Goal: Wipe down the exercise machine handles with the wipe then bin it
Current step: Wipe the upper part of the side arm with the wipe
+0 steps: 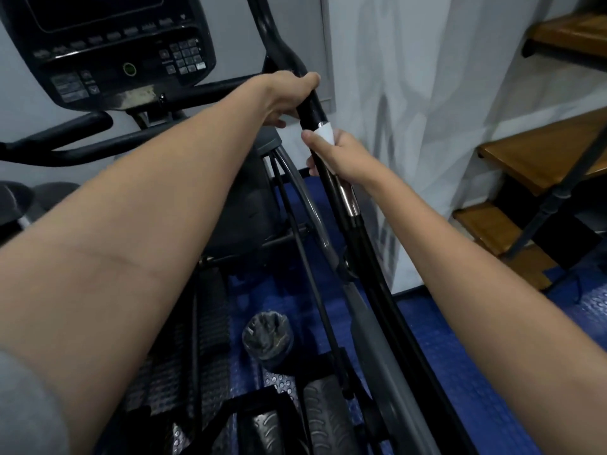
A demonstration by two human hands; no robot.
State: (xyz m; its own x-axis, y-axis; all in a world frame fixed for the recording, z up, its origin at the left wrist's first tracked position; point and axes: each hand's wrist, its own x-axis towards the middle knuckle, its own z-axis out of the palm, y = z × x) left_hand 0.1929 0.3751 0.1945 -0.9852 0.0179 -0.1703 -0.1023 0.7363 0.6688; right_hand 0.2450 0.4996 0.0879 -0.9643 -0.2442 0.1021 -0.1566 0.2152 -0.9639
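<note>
A black exercise machine handle [313, 110] runs from the upper middle down toward the lower right. My left hand [289, 96] grips this handle high up, fingers curled round it. Just below, my right hand [335, 152] wraps a white wipe [325, 131] around the same handle; only a small piece of the wipe shows above my fingers. A shiny metal section [348, 200] of the handle lies below my right hand.
The machine's console [108, 47] sits at upper left, with a fixed black handlebar [59, 139] beneath it. Pedals [184, 349] and a small dark bin [267, 336] lie below on the blue floor. Wooden stair steps [538, 159] stand at right by the white wall.
</note>
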